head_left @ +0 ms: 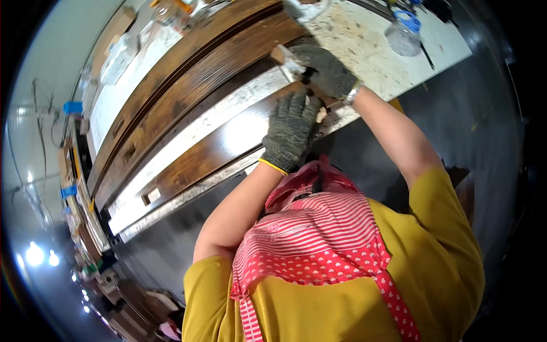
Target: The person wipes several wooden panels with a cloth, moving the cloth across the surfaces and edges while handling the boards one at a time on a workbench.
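My left hand [289, 126], in a dark knit glove with a yellow cuff edge, lies with fingers stretched over the right end of the nearest brown wooden board [199, 157]. Beside its thumb side shows a small pale patch [321, 115] that I cannot make out. My right hand [327, 71], gloved the same way, is bent around a small white-and-tan piece [289, 61] at the boards' right end; its fingers partly hide it, and its kind is unclear. Two more long, dark-stained boards [188, 94] with slots lie behind, parallel to the nearest one.
The boards rest on a stained white worktable [364, 51]. A clear plastic container with a blue top [404, 35] stands at the far right. Toward the back left are a clear bottle [171, 16] and a crumpled plastic bag [119, 58]. Stacked materials [85, 194] line the left side.
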Available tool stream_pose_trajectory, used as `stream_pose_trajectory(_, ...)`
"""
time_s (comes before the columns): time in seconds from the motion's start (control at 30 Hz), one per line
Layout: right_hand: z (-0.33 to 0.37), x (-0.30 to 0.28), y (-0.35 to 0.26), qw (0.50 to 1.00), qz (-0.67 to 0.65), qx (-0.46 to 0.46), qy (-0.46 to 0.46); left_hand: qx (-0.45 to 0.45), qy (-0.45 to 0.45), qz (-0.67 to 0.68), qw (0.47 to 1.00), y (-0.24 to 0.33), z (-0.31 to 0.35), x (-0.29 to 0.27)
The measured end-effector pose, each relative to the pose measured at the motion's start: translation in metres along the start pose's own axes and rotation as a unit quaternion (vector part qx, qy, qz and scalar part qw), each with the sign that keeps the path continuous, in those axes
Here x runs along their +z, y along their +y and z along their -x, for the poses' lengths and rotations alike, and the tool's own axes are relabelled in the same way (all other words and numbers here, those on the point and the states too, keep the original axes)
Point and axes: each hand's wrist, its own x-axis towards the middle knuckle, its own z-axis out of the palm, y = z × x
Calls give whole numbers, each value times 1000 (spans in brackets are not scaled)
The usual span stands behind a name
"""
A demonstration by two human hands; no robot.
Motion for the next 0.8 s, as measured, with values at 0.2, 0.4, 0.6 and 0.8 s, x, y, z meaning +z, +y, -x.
stream_pose_trajectory(0.2, 11, -4, 12, 999, -29, -14, 17, -84, -49, 81, 992, -11, 44, -35)
stream_pose_trajectory(0.4, 14, -1, 15, 981, -165, 99, -13, -138, -9, 26, 990, -13, 38, -16)
stream_pose_trajectory(0.6, 9, -3, 1, 995, -95, 8, 23, -261, -7, -65, 963, -64, 150, -61)
stream_pose_trajectory(0.8, -9, 5, -26, 773, -501, 388, 29, -368, 75, -146, 915, -113, 219, -106)
